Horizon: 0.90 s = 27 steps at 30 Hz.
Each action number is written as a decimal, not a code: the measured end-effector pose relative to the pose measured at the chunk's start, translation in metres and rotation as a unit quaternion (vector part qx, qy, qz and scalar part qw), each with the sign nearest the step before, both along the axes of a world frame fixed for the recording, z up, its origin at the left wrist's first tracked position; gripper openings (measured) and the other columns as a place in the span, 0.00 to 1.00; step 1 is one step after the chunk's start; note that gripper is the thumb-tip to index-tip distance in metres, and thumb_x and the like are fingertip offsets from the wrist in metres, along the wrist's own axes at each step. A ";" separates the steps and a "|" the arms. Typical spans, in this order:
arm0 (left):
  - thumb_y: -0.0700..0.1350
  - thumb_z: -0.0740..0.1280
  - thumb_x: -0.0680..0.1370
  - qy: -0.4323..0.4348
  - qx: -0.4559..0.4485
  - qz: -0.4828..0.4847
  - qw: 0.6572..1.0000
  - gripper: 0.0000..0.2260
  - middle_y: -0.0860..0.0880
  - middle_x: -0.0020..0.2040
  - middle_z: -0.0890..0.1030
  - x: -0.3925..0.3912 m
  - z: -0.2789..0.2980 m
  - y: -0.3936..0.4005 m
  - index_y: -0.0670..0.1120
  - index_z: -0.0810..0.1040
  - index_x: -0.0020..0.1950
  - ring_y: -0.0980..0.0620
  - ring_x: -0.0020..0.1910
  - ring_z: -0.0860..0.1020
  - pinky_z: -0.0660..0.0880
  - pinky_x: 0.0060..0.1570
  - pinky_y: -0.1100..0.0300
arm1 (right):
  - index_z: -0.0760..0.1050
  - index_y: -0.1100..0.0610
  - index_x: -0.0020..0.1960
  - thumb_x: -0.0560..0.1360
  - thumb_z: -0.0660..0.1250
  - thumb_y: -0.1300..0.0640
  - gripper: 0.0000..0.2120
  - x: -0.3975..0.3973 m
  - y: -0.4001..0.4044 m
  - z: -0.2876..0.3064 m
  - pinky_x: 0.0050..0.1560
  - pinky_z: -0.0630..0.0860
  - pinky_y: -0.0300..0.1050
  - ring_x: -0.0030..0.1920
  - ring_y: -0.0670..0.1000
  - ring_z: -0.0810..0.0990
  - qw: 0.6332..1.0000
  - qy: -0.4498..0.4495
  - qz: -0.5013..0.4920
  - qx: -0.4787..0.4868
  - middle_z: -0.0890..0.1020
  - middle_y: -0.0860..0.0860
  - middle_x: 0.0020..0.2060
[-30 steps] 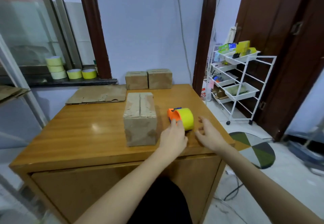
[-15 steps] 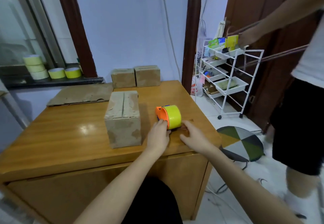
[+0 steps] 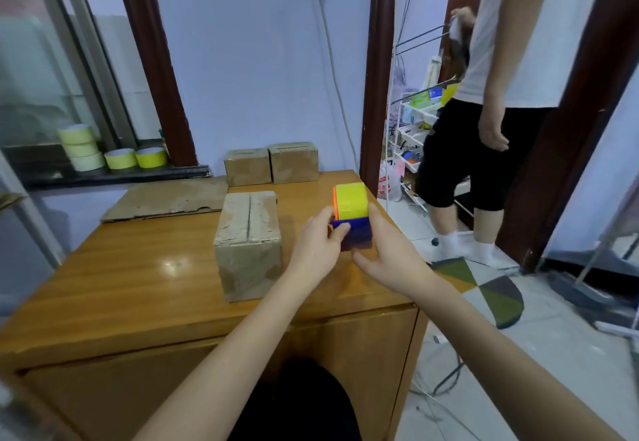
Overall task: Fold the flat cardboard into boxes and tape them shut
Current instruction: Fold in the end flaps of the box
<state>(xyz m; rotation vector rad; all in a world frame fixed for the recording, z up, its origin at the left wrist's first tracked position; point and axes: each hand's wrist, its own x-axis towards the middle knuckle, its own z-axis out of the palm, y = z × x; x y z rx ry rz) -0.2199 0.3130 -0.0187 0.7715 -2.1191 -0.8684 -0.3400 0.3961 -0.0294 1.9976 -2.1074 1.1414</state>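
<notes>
1. Upper left of frame: spare tape rolls (image 3: pixel 114 157) are sitting on the sill; below them a flat cardboard sheet (image 3: pixel 166 198) is lying at the back left of the table (image 3: pixel 114 288), not yet folded.
2. Centre: the folded box (image 3: pixel 249 243) is standing with its top seam showing open — no tape visible on it. Two more boxes (image 3: pixel 271 166) are sitting behind it at the wall.
3. Right of centre: the left hand (image 3: pixel 316 247) is gripping the tape dispenser (image 3: pixel 352 214) by its blue base; the right hand (image 3: pixel 387 254) is cupping the other side, fingers lying against it.
4. Risk: the box is standing unheld — pulling tape across it could drag it, skewing the strip off the seam.
5. Far right: another person (image 3: pixel 491 122) is standing close by; a bump could jog the dispenser.
</notes>
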 end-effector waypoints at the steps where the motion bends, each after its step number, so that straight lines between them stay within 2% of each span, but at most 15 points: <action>1: 0.45 0.62 0.81 0.018 0.007 -0.008 1.000 0.11 0.50 0.57 0.78 0.003 0.005 0.001 0.48 0.73 0.63 0.54 0.55 0.76 0.71 0.46 0.69 | 0.53 0.56 0.76 0.73 0.67 0.52 0.37 0.001 0.000 0.002 0.53 0.77 0.43 0.56 0.48 0.78 1.000 -0.004 0.007 -0.004 0.76 0.50 0.60; 4: 0.42 0.63 0.80 0.089 0.043 -0.042 0.994 0.09 0.50 0.54 0.81 0.015 0.027 0.002 0.46 0.74 0.60 0.56 0.51 0.77 0.70 0.42 0.74 | 0.47 0.50 0.78 0.76 0.67 0.56 0.39 0.009 0.010 0.017 0.53 0.74 0.33 0.55 0.40 0.76 0.996 -0.074 0.033 -0.035 0.76 0.45 0.59; 5: 0.42 0.63 0.80 0.114 0.057 -0.056 0.990 0.08 0.48 0.53 0.82 0.018 0.034 0.000 0.45 0.75 0.58 0.55 0.50 0.78 0.71 0.42 0.74 | 0.47 0.48 0.77 0.76 0.67 0.58 0.38 0.011 0.014 0.022 0.54 0.74 0.32 0.57 0.38 0.75 0.992 -0.105 0.058 -0.049 0.76 0.42 0.59; 7: 0.42 0.64 0.80 0.149 0.102 -0.077 0.981 0.07 0.48 0.48 0.83 0.026 0.048 -0.001 0.43 0.76 0.56 0.55 0.46 0.81 0.75 0.43 0.69 | 0.49 0.43 0.76 0.77 0.67 0.58 0.37 0.014 0.020 0.031 0.58 0.75 0.38 0.63 0.39 0.73 0.982 -0.140 0.110 -0.063 0.75 0.37 0.60; 9: 0.43 0.63 0.80 0.178 0.160 -0.097 0.966 0.07 0.49 0.44 0.83 0.033 0.057 -0.001 0.42 0.78 0.54 0.57 0.42 0.81 0.76 0.41 0.66 | 0.54 0.44 0.75 0.75 0.69 0.56 0.35 0.022 0.022 0.038 0.61 0.74 0.46 0.64 0.45 0.74 0.978 -0.131 0.148 -0.069 0.73 0.36 0.63; 11: 0.42 0.63 0.80 0.202 0.177 -0.113 0.957 0.06 0.52 0.40 0.84 0.038 0.064 -0.002 0.43 0.79 0.50 0.58 0.40 0.81 0.76 0.40 0.65 | 0.56 0.43 0.75 0.74 0.70 0.51 0.35 0.032 0.020 0.041 0.59 0.76 0.49 0.59 0.48 0.77 0.977 -0.094 0.176 -0.073 0.75 0.40 0.62; 14: 0.43 0.65 0.79 0.214 0.180 -0.107 0.954 0.05 0.54 0.38 0.84 0.044 0.073 0.000 0.45 0.80 0.48 0.59 0.39 0.81 0.76 0.39 0.66 | 0.52 0.33 0.72 0.72 0.68 0.44 0.35 0.047 0.012 0.043 0.52 0.78 0.48 0.51 0.48 0.80 0.981 -0.036 0.176 -0.076 0.79 0.48 0.55; 15: 0.43 0.65 0.79 0.216 0.185 -0.102 0.953 0.05 0.54 0.38 0.84 0.046 0.075 0.001 0.45 0.80 0.48 0.59 0.39 0.81 0.76 0.38 0.66 | 0.51 0.32 0.71 0.71 0.67 0.43 0.35 0.050 0.008 0.042 0.50 0.78 0.49 0.49 0.48 0.81 0.982 -0.026 0.168 -0.079 0.80 0.49 0.53; 18: 0.46 0.64 0.80 0.195 0.185 -0.086 0.959 0.07 0.53 0.41 0.84 0.056 0.082 0.001 0.47 0.80 0.49 0.59 0.41 0.81 0.76 0.40 0.66 | 0.55 0.37 0.70 0.70 0.67 0.45 0.33 0.060 -0.001 0.040 0.45 0.79 0.51 0.45 0.48 0.81 0.983 -0.034 0.149 -0.100 0.80 0.46 0.48; 20: 0.49 0.58 0.82 0.168 0.159 -0.063 0.971 0.11 0.54 0.45 0.83 0.066 0.086 -0.003 0.49 0.80 0.51 0.60 0.44 0.79 0.75 0.44 0.67 | 0.60 0.36 0.63 0.69 0.70 0.49 0.28 0.068 -0.007 0.040 0.45 0.79 0.47 0.45 0.45 0.80 0.977 -0.095 0.145 -0.127 0.77 0.41 0.48; 22: 0.50 0.54 0.83 0.150 0.141 -0.025 0.978 0.14 0.54 0.48 0.82 0.079 0.087 -0.008 0.49 0.78 0.55 0.59 0.47 0.78 0.72 0.46 0.66 | 0.62 0.41 0.59 0.68 0.70 0.54 0.24 0.074 -0.011 0.040 0.43 0.77 0.39 0.45 0.41 0.78 0.959 -0.182 0.137 -0.170 0.74 0.40 0.49; 25: 0.49 0.55 0.83 0.118 0.122 -0.004 0.985 0.13 0.54 0.53 0.81 0.105 0.073 -0.014 0.49 0.76 0.61 0.59 0.52 0.78 0.71 0.44 0.68 | 0.62 0.46 0.55 0.69 0.68 0.57 0.20 0.077 -0.018 0.043 0.41 0.74 0.33 0.44 0.37 0.76 0.927 -0.269 0.105 -0.239 0.70 0.40 0.50; 27: 0.47 0.56 0.83 0.098 0.142 -0.011 0.985 0.12 0.52 0.56 0.81 0.118 0.057 -0.016 0.49 0.75 0.62 0.58 0.52 0.78 0.73 0.45 0.70 | 0.61 0.49 0.54 0.70 0.68 0.57 0.19 0.078 -0.021 0.048 0.41 0.73 0.32 0.44 0.34 0.75 0.910 -0.302 0.093 -0.269 0.67 0.42 0.51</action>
